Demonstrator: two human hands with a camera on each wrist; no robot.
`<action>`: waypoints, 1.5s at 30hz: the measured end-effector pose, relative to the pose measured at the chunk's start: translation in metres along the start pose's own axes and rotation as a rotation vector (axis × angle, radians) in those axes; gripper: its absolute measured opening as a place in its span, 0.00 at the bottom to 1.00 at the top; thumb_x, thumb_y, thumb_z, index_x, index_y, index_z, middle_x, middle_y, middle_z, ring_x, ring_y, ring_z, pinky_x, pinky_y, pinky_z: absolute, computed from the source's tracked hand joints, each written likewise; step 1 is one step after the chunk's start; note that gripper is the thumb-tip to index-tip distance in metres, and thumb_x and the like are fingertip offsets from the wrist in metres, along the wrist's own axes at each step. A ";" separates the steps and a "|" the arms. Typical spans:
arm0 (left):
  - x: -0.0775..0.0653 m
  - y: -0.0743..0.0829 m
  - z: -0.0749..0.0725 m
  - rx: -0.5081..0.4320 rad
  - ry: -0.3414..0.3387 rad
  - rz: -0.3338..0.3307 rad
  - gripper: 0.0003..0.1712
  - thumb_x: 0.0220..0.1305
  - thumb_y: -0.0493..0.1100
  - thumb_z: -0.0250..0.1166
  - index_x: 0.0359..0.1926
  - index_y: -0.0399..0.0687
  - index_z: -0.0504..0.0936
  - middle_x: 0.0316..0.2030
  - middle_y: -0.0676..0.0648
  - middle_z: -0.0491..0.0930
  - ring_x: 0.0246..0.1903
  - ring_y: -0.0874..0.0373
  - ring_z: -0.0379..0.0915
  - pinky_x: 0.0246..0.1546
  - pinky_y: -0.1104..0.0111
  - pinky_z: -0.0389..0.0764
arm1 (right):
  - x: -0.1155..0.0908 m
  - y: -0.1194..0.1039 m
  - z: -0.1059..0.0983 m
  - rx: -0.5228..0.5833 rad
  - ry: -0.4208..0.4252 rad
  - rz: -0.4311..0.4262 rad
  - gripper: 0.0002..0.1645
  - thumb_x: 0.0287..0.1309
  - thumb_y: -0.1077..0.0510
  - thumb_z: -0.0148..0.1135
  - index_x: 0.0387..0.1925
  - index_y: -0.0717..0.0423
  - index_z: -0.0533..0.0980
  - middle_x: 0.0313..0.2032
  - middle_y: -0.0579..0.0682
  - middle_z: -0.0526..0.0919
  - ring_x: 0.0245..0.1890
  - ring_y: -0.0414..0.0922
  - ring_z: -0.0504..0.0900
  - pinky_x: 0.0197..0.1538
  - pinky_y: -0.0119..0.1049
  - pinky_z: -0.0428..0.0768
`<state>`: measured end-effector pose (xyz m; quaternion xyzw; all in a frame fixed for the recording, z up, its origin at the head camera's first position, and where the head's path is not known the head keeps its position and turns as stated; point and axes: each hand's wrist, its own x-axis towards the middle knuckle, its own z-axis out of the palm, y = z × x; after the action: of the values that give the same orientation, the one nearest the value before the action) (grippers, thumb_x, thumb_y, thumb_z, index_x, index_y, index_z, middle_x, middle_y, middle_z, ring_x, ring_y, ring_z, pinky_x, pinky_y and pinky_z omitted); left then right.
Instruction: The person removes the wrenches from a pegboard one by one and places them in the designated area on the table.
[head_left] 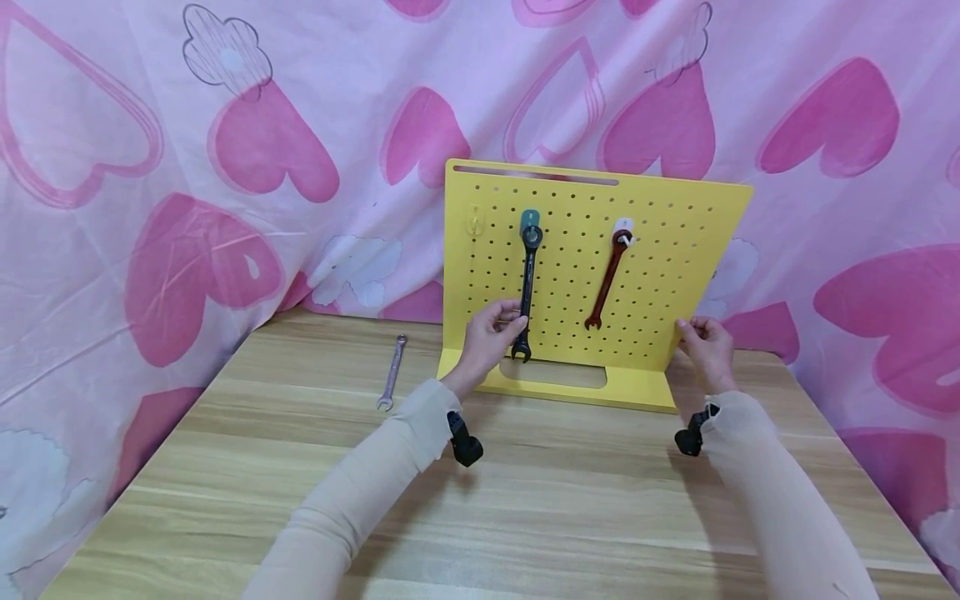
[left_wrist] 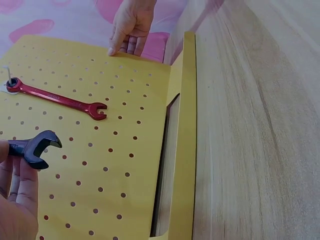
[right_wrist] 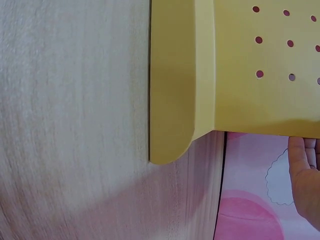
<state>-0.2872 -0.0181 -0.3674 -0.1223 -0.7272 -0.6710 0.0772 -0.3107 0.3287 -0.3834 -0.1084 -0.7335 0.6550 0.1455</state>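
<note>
A black combination wrench (head_left: 528, 283) hangs by its ring end from a teal hook (head_left: 530, 219) on the yellow pegboard (head_left: 570, 333). My left hand (head_left: 487, 340) pinches its lower shank between thumb and fingers, just above the open end. In the left wrist view, that black open end (left_wrist: 37, 149) sticks out past the fingers. At the pegboard's right edge, my right hand (head_left: 707, 350) grips the board low down, its fingertips at the edge. A red combination wrench (head_left: 607, 282) hangs tilted from a white hook (head_left: 624, 227) to the right of the black one.
A small silver wrench (head_left: 392, 373) lies on the wooden table (head_left: 570, 500), left of the pegboard. A yellow hook (head_left: 475, 221) with nothing on it sits at the board's upper left. Behind everything hangs a pink heart-patterned cloth (head_left: 337, 100).
</note>
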 end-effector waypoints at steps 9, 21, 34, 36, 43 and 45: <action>-0.003 0.003 -0.001 -0.012 -0.007 -0.017 0.16 0.62 0.40 0.63 0.51 0.44 0.78 0.41 0.44 0.81 0.35 0.61 0.75 0.37 0.71 0.82 | 0.000 -0.002 0.001 0.005 -0.002 0.011 0.09 0.62 0.54 0.58 0.35 0.54 0.69 0.34 0.47 0.72 0.33 0.34 0.76 0.39 0.20 0.79; -0.009 0.016 -0.003 -0.112 -0.034 -0.081 0.16 0.62 0.38 0.63 0.51 0.41 0.78 0.42 0.41 0.81 0.32 0.65 0.75 0.39 0.70 0.82 | -0.001 0.000 -0.001 0.011 -0.013 0.006 0.10 0.62 0.53 0.58 0.36 0.54 0.69 0.35 0.47 0.71 0.35 0.35 0.75 0.40 0.20 0.79; -0.013 0.030 -0.001 -0.212 -0.033 -0.151 0.17 0.61 0.37 0.63 0.52 0.40 0.78 0.39 0.45 0.81 0.31 0.66 0.75 0.39 0.70 0.83 | 0.000 0.000 -0.001 -0.109 -0.004 0.006 0.10 0.63 0.50 0.55 0.36 0.51 0.68 0.36 0.46 0.71 0.36 0.34 0.75 0.40 0.20 0.79; -0.013 0.031 0.000 -0.219 -0.032 -0.157 0.17 0.61 0.37 0.63 0.52 0.40 0.78 0.38 0.47 0.81 0.31 0.65 0.75 0.39 0.70 0.83 | -0.001 -0.001 -0.001 -0.098 -0.007 0.007 0.10 0.63 0.50 0.55 0.36 0.52 0.68 0.36 0.47 0.71 0.36 0.34 0.74 0.40 0.19 0.79; -0.014 0.035 0.001 -0.224 -0.037 -0.167 0.18 0.62 0.38 0.63 0.53 0.42 0.77 0.40 0.46 0.81 0.32 0.64 0.76 0.40 0.69 0.82 | -0.001 -0.001 0.000 -0.036 -0.013 0.008 0.11 0.62 0.51 0.57 0.36 0.53 0.68 0.35 0.46 0.70 0.36 0.35 0.74 0.37 0.18 0.79; -0.014 0.037 0.001 -0.228 -0.041 -0.167 0.18 0.61 0.38 0.63 0.53 0.42 0.77 0.40 0.46 0.81 0.32 0.64 0.76 0.39 0.69 0.82 | -0.001 0.000 -0.001 -0.027 -0.013 0.009 0.11 0.62 0.51 0.57 0.36 0.53 0.68 0.35 0.45 0.70 0.37 0.35 0.73 0.38 0.18 0.79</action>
<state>-0.2637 -0.0154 -0.3362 -0.0829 -0.6554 -0.7507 -0.0081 -0.3099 0.3292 -0.3833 -0.1095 -0.7427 0.6464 0.1363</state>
